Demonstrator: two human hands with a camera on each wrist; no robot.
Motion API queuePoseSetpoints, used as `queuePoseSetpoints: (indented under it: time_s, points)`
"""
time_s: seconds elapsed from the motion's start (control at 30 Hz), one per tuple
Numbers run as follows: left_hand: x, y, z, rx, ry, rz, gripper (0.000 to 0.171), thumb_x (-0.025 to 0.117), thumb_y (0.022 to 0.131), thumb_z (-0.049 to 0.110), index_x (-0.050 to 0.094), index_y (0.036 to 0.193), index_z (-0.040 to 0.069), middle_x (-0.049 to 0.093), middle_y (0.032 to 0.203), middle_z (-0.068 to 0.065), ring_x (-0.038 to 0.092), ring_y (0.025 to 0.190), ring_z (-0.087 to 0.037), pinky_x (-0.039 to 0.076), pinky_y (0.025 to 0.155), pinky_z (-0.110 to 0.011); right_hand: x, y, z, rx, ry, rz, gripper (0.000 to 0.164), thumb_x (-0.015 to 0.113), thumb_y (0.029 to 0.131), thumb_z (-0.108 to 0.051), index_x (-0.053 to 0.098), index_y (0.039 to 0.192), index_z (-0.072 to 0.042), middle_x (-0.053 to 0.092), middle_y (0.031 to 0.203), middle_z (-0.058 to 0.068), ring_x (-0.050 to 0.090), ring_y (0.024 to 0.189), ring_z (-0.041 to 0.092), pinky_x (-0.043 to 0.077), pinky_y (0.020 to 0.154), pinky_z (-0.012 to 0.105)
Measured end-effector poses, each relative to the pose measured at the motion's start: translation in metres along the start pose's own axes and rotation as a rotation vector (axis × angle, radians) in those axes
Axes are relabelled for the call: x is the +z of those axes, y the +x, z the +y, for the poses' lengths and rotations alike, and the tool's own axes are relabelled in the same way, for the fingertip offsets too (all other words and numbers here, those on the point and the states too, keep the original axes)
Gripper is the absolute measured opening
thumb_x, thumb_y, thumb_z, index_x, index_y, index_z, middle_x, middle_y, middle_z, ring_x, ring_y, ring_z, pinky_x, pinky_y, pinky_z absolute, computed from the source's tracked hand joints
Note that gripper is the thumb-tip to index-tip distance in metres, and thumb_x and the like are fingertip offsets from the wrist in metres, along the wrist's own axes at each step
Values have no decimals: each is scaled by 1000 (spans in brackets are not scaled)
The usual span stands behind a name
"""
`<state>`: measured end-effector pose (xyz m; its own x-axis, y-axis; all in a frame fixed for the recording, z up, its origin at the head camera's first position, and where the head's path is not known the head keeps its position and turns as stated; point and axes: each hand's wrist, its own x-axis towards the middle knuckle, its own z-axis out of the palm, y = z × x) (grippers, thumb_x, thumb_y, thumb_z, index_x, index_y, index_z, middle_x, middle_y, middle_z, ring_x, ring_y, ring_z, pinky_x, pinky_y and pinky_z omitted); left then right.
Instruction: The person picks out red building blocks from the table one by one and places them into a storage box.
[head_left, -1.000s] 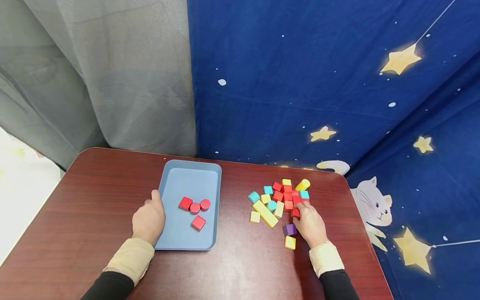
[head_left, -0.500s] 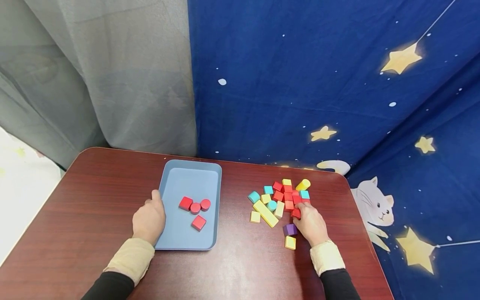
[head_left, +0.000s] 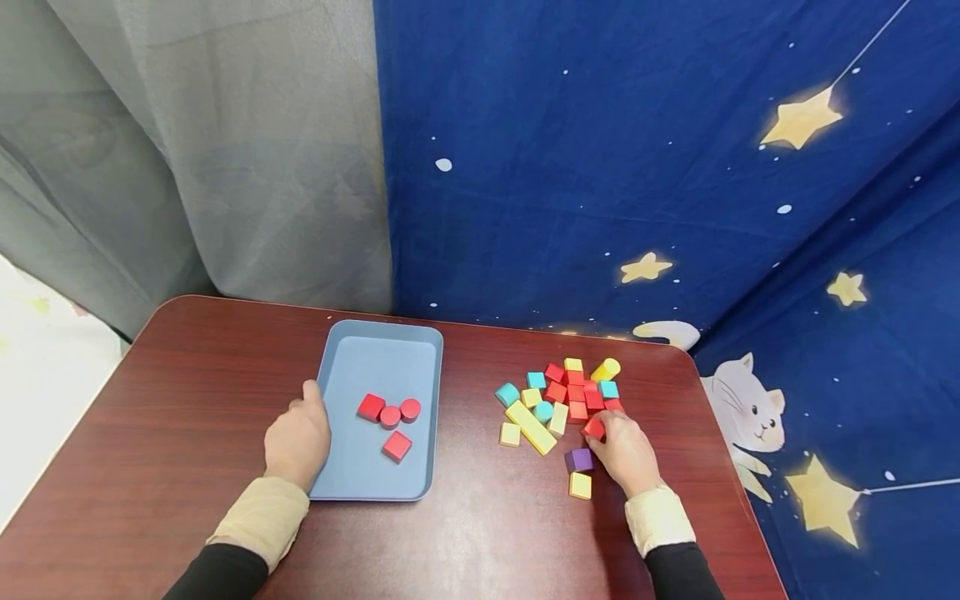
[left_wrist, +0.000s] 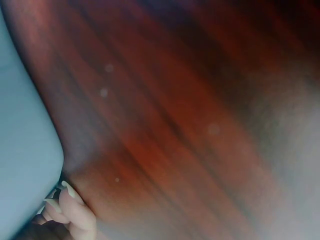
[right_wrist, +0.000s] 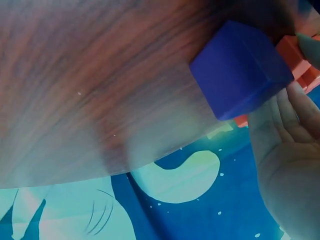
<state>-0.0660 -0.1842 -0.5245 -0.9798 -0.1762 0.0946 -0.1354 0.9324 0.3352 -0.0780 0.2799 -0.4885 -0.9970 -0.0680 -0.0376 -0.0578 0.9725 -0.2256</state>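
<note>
Dark red-brown table [head_left: 495, 542], starry blue curtain [head_left: 525, 183] behind it, and we had both hands busy.
On the left side, our left hand [head_left: 297, 437] had hold of the blue-grey tray [head_left: 382, 358], its fingers [left_wrist: 77, 211] curled at the edge, with two square red blocks [head_left: 371, 407] and two round red pieces [head_left: 410, 409] lying inside. Over on the right, our right hand [head_left: 627, 454] was nearly closed, pinching a red block [head_left: 592, 428] at the near end of a mixed pile [head_left: 556, 392] of red, yellow and teal pieces, well apart from the tray. Just nearer to us sat a purple block [head_left: 579, 460], then a yellow cube [head_left: 581, 486]; we couldn't tell whether the hand touched the purple one.
</note>
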Motion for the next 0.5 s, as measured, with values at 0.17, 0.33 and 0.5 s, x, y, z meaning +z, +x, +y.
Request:
queuePoseSetpoints:
  time_s: [0.17,0.33,0.5]
  points:
    - [-1,0,1,2,2,11,8,31,95,4,33,98,-3,47,62,-21,56,50,-43,40,42,-50,5,-5,0,-11,3,81,37,82,72,-16,66,103,-4,66,96,11,64,85,27,49,80,44]
    - [1,-1,1,1,1,24,9,33,97,7,33,97,-3,46,61,-20,55,48,-42,39,41,-49,6,-11,-2,-24,-8,190,37,83,69,-16,67,101,-7,64,94,9,64,85,27,50,75,43]
    - [2,-1,1,6,5,30,8,33,96,6,33,96,-3,45,60,-20,55,47,-41,38,40,-48,1,-15,-10,-40,3,273,37,83,69,-16,67,101,-4,61,90,8,62,78,26,49,70,41]
